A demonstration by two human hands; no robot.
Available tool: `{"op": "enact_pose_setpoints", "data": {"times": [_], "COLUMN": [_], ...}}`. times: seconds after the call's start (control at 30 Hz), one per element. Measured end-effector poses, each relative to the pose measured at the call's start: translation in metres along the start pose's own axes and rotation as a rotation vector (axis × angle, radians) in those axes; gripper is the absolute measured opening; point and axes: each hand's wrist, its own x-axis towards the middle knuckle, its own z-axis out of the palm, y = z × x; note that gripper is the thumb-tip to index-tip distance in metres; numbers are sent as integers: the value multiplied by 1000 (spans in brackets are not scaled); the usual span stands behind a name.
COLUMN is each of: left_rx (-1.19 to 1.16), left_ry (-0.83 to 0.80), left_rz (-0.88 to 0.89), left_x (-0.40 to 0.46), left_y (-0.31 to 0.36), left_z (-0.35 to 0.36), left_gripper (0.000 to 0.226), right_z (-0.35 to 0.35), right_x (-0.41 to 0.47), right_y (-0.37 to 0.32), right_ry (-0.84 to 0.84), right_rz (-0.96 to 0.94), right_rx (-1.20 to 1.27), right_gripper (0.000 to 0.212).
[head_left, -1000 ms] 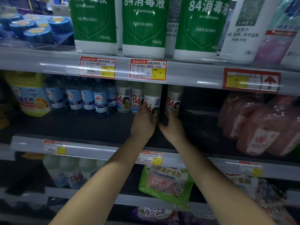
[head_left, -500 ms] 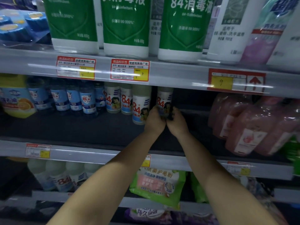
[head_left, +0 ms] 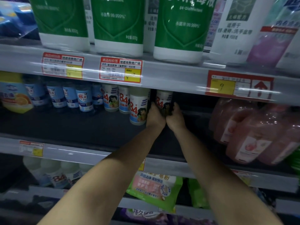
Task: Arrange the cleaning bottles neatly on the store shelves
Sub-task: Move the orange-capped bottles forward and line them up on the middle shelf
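Both hands are in on the middle shelf (head_left: 100,125), L hand (head_left: 155,118) and R hand (head_left: 175,119) side by side w/ wrists nearly touching, fingers of both wrapped around the bottom of one white "84" bottle (head_left: 163,101). It's upright, toward the back, top tucked under the shelf edge above. Just left of it is another 84 bottle (head_left: 138,108) sitting further fwd, touching or almost touching the L hand, can't tell which. More 84s (head_left: 112,99) behind that, then a row of blue-label bottles (head_left: 82,99) further left. Pink bottles (head_left: 250,132) well off to the right w/ a dark gap in between. Big green bottles (head_left: 118,25) on the shelf above, price tag (head_left: 121,69) on its edge.
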Motion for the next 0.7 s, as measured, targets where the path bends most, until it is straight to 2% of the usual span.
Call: {"op": "enact_pose_setpoints", "data": {"times": [0.4,0.6,0.7], "left_rx": [-92,-106,-99], "left_ry": [-30,-35,-27], "left_rz": [-55,-71,-44], "left_x": [5,4,-1], "left_y": [-3,-5,-2], "left_z": [0,3,0], "left_gripper": [52,54,60], "right_z": [4,1,-6], "right_x": [7,6,-1], "right_y": [3,5,2], "right_ry": [-45,-113,-117], "right_rz": [-40,-8,2], "right_rx": [18,5,27], "right_gripper": [43,49,44]}}
